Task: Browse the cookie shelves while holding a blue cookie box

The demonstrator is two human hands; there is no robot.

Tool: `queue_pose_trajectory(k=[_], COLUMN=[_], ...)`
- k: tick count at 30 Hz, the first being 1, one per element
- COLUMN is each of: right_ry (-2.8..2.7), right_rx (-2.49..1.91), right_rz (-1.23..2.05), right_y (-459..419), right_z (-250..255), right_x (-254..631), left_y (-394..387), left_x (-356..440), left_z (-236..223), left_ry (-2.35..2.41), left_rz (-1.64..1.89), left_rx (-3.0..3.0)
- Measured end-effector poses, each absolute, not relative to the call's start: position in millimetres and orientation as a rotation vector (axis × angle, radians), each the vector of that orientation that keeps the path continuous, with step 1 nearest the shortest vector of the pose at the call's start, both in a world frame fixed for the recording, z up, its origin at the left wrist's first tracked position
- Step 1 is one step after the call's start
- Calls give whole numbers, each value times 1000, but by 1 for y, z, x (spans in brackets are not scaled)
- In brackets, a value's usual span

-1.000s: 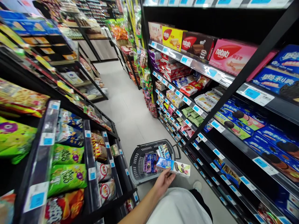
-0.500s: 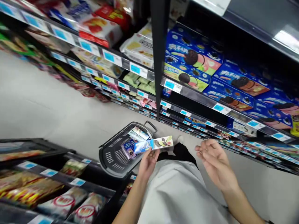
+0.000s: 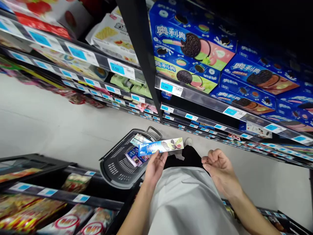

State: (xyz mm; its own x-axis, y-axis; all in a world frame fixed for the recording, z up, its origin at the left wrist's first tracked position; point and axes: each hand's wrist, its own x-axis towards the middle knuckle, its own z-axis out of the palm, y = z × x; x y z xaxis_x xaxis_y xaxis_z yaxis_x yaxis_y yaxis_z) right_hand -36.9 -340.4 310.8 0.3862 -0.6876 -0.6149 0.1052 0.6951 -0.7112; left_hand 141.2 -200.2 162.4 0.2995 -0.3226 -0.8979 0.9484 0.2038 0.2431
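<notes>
Blue-and-white box in left hand, overlapping basket

Box (image 3: 161, 146) covers part of the basket (image 3: 116, 156) rim and some packs (image 3: 135, 157) inside; their print is too small to read. Can't tell the gap between box and basket. Lower-left snack bags (image 3: 68, 219) are cut off by the frame; upper right shelf recess is too dark to make out.

Left hand (image 3: 156, 167): closed on the box's near edge, roughly mid-length. Grip beneath the box is hidden.

Right hand (image 3: 220, 171): half curled, near the white shirt (image 3: 190, 199). Palm partly hidden; can't tell whether thumb and fingertips meet.
</notes>
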Motion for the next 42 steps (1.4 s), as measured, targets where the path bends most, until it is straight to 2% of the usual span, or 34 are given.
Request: queue_pose_trajectory(k=[5, 12, 19, 22, 26, 31, 42], right_ry=[1165, 1338, 1376, 1336, 1365, 1475, 1498], right_rx=[-591, -581, -1002, -1025, -873, -906, -831], right_rz=[-472, -293, 13, 109, 195, 157, 141], right_y=[-340, -330, -295, -271, -243, -224, -222], right_z=[262, 163, 63, 32, 13, 4, -25], right_x=[-28, -24, -62, -84, -99, -104, -168], left_y=[-219, -239, -244, -242, -236, -231, -249], left_x=[146, 148, 136, 127, 117, 104, 45], left_z=[131, 74, 33, 19, 7, -3, -17], left_ry=[833, 778, 729, 723, 725, 715, 646], left_rz=[-1048, -1049, -1002, -1005, -1043, -1118, -1096], left_rx=[974, 989, 1017, 1047, 1109, 1186, 1287])
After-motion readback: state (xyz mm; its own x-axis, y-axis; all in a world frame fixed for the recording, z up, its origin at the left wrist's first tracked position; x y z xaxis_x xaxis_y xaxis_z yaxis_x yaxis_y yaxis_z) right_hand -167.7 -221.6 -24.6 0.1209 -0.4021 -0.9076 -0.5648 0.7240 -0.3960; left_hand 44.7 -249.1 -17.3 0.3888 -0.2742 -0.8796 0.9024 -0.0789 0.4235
